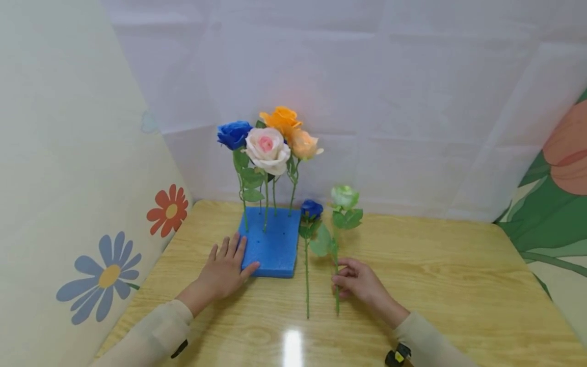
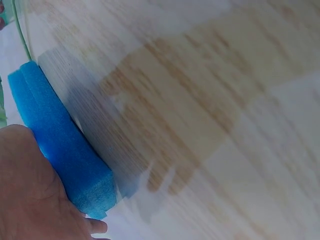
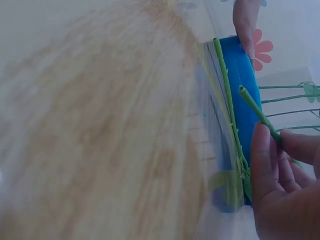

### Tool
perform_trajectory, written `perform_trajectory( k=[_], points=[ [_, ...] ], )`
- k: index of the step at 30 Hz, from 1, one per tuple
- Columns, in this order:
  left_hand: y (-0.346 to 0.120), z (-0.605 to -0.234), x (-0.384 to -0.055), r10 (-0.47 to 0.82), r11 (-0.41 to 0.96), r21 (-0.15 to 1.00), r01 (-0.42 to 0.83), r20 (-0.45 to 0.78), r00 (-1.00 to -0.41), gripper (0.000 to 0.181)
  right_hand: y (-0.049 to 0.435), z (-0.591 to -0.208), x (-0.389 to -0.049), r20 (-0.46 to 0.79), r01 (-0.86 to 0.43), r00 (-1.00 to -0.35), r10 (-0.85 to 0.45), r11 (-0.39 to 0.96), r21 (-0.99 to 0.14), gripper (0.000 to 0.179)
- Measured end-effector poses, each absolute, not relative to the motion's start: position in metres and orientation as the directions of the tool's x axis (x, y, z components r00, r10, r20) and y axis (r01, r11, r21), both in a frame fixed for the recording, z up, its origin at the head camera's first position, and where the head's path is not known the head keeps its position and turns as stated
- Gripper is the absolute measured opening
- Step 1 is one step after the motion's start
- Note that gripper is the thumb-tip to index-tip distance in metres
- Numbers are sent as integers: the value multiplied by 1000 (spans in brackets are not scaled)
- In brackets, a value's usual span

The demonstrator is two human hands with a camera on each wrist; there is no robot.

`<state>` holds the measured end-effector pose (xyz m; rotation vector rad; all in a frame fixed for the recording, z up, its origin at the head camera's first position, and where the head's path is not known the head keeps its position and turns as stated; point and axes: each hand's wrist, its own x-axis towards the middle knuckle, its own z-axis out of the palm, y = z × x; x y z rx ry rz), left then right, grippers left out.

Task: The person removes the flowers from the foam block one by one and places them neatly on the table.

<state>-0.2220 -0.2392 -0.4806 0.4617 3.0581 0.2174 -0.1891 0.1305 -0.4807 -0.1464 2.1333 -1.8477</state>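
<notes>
My right hand pinches the lower stem of a green-white artificial rose between thumb and fingers, right of the block. In the right wrist view the stem's cut end sticks out past the fingertips. My left hand rests with spread, straight fingers on the left edge of a blue foam block. Upright in the block's far part stand a blue rose, a pale pink rose, an orange rose and a peach rose. Small holes show in its front part.
A second blue rose lies on the wooden table between the block and my right hand, its stem pointing toward me. Behind the table hangs a white cloth. A wall with painted flowers borders the left side.
</notes>
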Motion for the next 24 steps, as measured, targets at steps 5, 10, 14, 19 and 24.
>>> perform_trajectory(
  k=[5, 10, 14, 19, 24],
  points=[
    [-239, -479, -222, 304, 942, 150, 300, -7, -953, 96, 129, -485, -190, -180, 137, -947, -267, 173, -975, 50],
    [-239, -479, -223, 296, 947, 139, 291, -20, -955, 93, 130, -488, -190, -202, 165, -942, -266, 157, -974, 49],
    [-239, -480, -224, 297, 946, 143, 291, -19, -955, 90, 131, -488, -190, -201, 166, -939, -280, 144, -975, 50],
    [-239, -480, -224, 300, 945, 142, 295, -16, -954, 91, 130, -488, -189, -200, 164, -933, -301, 140, -976, 46],
    [-237, -477, -221, 302, 945, 135, 299, -6, -953, 90, 130, -490, -189, -214, 175, -928, -304, 151, -973, 45]
  ],
)
